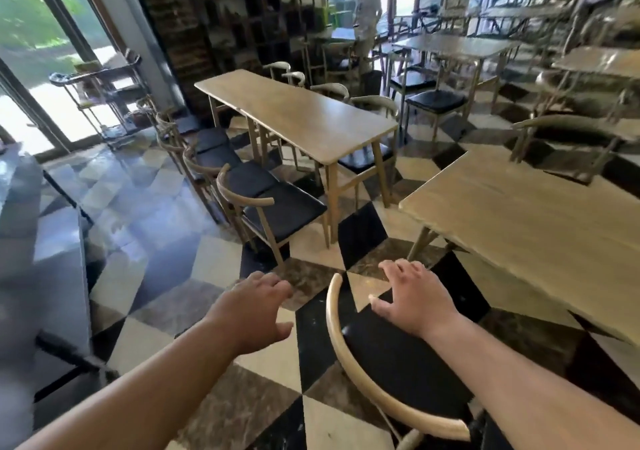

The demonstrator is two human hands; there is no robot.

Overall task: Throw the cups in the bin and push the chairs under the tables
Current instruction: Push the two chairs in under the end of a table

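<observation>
Our left hand (258, 311) and right hand (412, 297) hover open and empty, flanking the chair (349, 373) backrest, ready to push it tableward.

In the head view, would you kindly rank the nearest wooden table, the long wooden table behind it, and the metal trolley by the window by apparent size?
1. Nearest light wooden table, enlarged by closeness to the camera and cropped.
2. Long light wooden table.
3. Metal trolley by the window, smallest; it is also farthest.

Floor (221, 266) tiles chequered in black, cream and brown marble. Tables (540, 238) pale wood; chairs (273, 214) the same (seats black). Far shelving (256, 17) dark brown.
</observation>
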